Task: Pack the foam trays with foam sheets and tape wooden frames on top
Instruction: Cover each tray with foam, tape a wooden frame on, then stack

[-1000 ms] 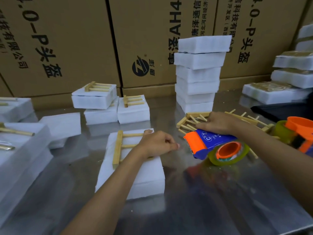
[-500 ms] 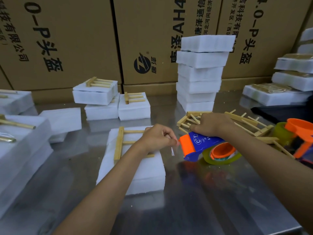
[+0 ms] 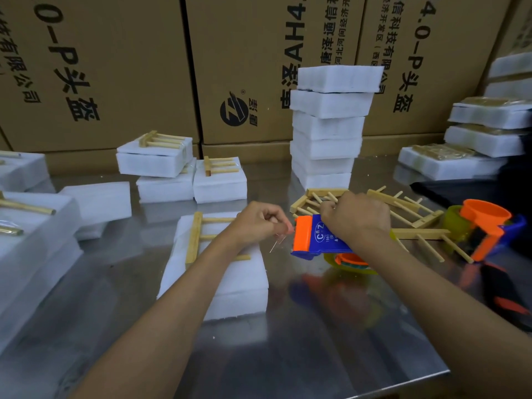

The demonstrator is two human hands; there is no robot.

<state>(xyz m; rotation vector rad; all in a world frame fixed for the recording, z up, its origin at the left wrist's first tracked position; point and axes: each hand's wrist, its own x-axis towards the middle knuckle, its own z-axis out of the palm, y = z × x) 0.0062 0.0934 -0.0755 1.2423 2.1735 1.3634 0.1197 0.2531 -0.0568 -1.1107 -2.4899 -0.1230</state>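
Observation:
A white foam tray (image 3: 230, 280) lies on the steel table in front of me, with a wooden frame (image 3: 197, 237) resting on its top. My left hand (image 3: 257, 223) hovers over the tray's far right corner and pinches the clear tape end beside the dispenser's orange blade. My right hand (image 3: 355, 216) grips the blue and orange tape dispenser (image 3: 313, 239), held just right of the tray above the table. Loose wooden frames (image 3: 403, 208) lie behind that hand.
A tall stack of foam trays (image 3: 328, 131) stands at the back centre. Taped trays (image 3: 220, 180) sit at back left, more foam (image 3: 31, 243) at far left and back right (image 3: 486, 133). A second dispenser (image 3: 486, 228) lies at right. Cardboard boxes (image 3: 115, 67) wall the back.
My right hand has lifted the dispenser and brought it left toward the tray. My left hand has risen off the frame and taken hold of the tape end.

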